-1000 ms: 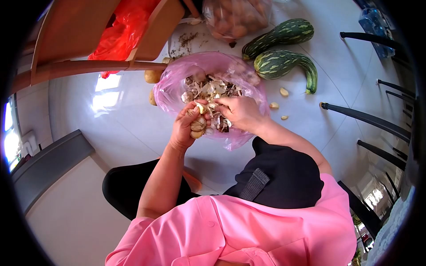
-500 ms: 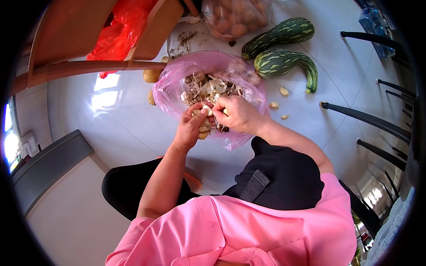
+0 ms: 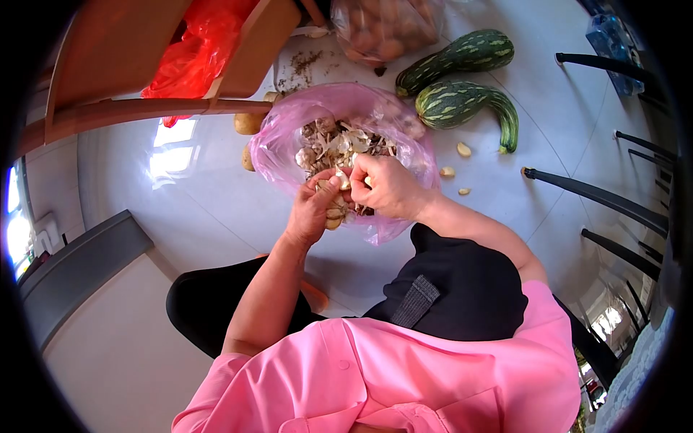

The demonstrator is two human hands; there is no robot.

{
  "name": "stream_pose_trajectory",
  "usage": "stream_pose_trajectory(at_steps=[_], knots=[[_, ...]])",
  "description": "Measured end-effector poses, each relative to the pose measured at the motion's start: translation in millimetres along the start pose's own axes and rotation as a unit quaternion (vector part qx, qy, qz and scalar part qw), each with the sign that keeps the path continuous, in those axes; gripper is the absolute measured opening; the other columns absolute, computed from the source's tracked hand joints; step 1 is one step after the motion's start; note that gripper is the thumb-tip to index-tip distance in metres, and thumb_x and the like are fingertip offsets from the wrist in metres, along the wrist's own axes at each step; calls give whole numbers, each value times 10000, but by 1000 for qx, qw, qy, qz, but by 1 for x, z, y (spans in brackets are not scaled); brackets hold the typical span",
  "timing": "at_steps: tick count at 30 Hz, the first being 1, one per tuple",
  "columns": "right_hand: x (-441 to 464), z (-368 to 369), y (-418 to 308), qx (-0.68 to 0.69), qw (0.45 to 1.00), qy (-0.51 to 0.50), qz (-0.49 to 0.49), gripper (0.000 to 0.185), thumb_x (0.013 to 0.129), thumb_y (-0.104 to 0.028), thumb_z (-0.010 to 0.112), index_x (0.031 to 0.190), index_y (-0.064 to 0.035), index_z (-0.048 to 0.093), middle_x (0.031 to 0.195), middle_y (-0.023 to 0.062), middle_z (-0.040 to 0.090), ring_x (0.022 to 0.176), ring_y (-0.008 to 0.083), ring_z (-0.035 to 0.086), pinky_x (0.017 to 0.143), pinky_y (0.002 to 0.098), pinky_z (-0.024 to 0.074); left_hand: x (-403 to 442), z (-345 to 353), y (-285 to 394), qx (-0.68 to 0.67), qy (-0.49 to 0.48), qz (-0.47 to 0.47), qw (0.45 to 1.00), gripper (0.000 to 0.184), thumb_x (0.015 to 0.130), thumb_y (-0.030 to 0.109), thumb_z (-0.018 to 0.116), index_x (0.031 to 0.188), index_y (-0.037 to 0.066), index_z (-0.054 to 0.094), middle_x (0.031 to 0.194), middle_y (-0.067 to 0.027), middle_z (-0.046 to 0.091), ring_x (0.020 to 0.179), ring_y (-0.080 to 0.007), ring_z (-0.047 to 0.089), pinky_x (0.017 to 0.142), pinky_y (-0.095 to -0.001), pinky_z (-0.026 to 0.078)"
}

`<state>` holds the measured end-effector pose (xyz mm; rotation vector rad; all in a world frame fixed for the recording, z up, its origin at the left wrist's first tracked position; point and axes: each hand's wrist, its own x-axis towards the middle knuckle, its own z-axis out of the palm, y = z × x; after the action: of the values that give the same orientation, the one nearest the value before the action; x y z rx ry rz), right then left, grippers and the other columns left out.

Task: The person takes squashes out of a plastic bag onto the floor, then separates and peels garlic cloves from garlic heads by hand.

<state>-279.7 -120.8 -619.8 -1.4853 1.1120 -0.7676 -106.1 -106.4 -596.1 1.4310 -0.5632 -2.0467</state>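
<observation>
Over a pink plastic bag (image 3: 278, 148) on the floor, my two hands meet at the fingertips. My left hand (image 3: 310, 211) is closed, pinching a pale garlic clove (image 3: 343, 180) between thumb and finger. Several more cloves (image 3: 334, 214) sit lower in that same hand. Curled against the clove, my right hand (image 3: 395, 189) pinches at its skin, and a yellowish peeled clove (image 3: 368, 181) shows tucked in its fingers. Garlic bulbs (image 3: 306, 157) and loose papery skins (image 3: 343, 142) fill the open bag beneath.
Two striped green squashes (image 3: 458, 105) lie behind the bag. Several garlic cloves (image 3: 463, 149) rest on the floor at right. A clear bag of brown round items (image 3: 386, 32) stands at the back. Potatoes (image 3: 247, 123) and a wooden chair (image 3: 155, 108) are left; dark metal legs (image 3: 592, 196) are right.
My left hand has shifted slightly right, and the pinched clove has turned a little. My right fingers have moved slightly against it. The bag and squashes stay in place.
</observation>
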Motion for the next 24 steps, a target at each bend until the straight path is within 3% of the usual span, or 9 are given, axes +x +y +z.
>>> stream_pose_trajectory(at_steps=[4,6,7,12,14,16,18,20,24], knots=[[0,4,11,68,996,52,36,135,748,-104,646,758,-7,552,606,125,597,546,218,605,523,333,461,3,1,-10,47,63,102,992,310,940,202,528,1189,17,521,842,-50,602,682,-121,583,609,-245,482],[1,1,12,81,988,74,113,140,759,-92,662,767,-4,553,585,76,571,533,111,541,503,283,431,0,3,-10,268,123,206,933,295,942,157,514,1211,35,527,813,-17,575,622,-80,529,560,-211,443],[0,-2,8,100,986,65,120,134,777,-86,654,769,-2,550,603,42,554,550,64,492,498,262,414,4,0,-18,311,103,261,908,291,921,105,540,1205,42,547,808,3,565,570,-47,484,477,-191,397],[0,5,16,193,973,26,126,128,798,-100,645,795,-6,557,642,-4,546,579,33,454,500,233,389,2,4,-17,308,121,210,920,286,865,84,635,1142,31,591,815,7,573,543,-31,463,437,-179,366],[0,6,18,237,960,9,148,126,808,-108,639,804,-10,560,652,-17,541,588,25,440,500,220,377,-1,7,-11,220,113,152,957,300,822,67,681,1110,35,605,830,1,584,731,-76,521,672,-223,449],[-1,5,16,337,924,-21,179,129,831,-130,624,809,-17,566,676,-24,542,597,15,426,496,198,353,-7,16,-3,231,111,148,955,301,819,67,687,1105,40,598,835,-4,590,726,-72,530,657,-221,455],[-1,4,13,348,919,-30,185,130,839,-137,618,822,-18,567,687,-21,548,591,18,430,493,193,350,-7,16,-2,243,108,143,953,302,817,68,693,1100,45,591,840,-9,596,720,-68,539,641,-220,460],[-1,3,10,359,913,-39,191,132,847,-144,613,834,-20,569,697,-19,553,586,20,435,490,187,347,-1,7,-7,89,76,104,988,274,840,84,666,1096,32,584,853,-28,613,736,-96,578,658,-237,477],[-1,0,12,483,841,-64,236,136,859,-143,607,888,-22,550,707,-1,558,533,27,432,454,178,333,4,-1,-11,-20,24,103,994,208,870,95,630,1063,40,574,847,-39,613,715,-110,584,629,-240,494]])
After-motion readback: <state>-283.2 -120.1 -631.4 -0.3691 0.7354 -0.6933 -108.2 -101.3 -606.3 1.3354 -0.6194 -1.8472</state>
